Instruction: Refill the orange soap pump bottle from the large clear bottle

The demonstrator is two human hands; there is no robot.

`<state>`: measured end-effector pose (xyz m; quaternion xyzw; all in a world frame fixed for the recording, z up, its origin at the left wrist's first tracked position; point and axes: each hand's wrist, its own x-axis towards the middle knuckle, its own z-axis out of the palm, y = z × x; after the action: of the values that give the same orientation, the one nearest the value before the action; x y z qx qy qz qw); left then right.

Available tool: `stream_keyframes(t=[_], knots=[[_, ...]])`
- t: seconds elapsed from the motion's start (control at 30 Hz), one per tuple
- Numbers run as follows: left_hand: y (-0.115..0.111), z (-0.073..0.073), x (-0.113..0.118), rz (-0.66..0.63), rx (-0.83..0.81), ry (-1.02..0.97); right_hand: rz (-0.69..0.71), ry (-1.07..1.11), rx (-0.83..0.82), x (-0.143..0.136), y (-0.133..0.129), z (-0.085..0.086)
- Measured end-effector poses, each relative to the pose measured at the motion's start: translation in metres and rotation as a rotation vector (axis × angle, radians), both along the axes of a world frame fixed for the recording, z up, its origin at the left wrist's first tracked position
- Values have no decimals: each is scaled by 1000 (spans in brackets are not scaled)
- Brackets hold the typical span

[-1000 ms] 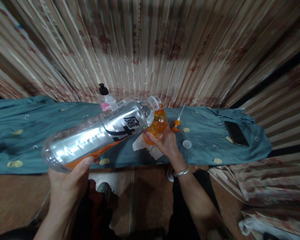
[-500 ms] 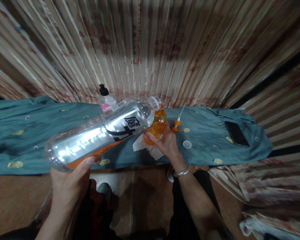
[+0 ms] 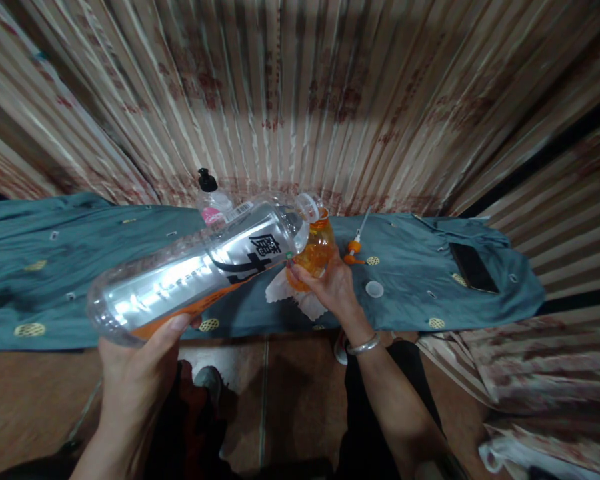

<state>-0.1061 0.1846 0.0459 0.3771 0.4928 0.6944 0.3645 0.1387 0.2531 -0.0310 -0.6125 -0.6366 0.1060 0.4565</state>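
My left hand (image 3: 143,360) is wrapped round the lower part of a large clear bottle (image 3: 195,273) with a silver and orange label. The bottle lies tilted, its open mouth up and to the right, at the neck of an orange see-through bottle (image 3: 315,250). Around that orange bottle my right hand (image 3: 333,283) is closed, with a bracelet on the wrist. A crumpled white tissue (image 3: 280,287) lies under the orange bottle. Whether liquid passes between the bottles cannot be made out.
On the green cloth (image 3: 410,247) are an orange pump head (image 3: 353,250) with its tube, a small round white cap (image 3: 375,289) and a black phone (image 3: 473,268). A clear bottle with a black pump (image 3: 211,200) stands behind the large bottle. A pleated curtain (image 3: 300,87) hangs behind.
The base of the large bottle has shifted very slightly to the left. Both hands keep their hold.
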Motion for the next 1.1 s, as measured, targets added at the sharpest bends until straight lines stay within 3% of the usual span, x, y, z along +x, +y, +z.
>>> stream_keyframes(t=[1.1], knots=[[0, -4, -2, -34, 51, 7, 0, 11, 11, -1, 0, -1]])
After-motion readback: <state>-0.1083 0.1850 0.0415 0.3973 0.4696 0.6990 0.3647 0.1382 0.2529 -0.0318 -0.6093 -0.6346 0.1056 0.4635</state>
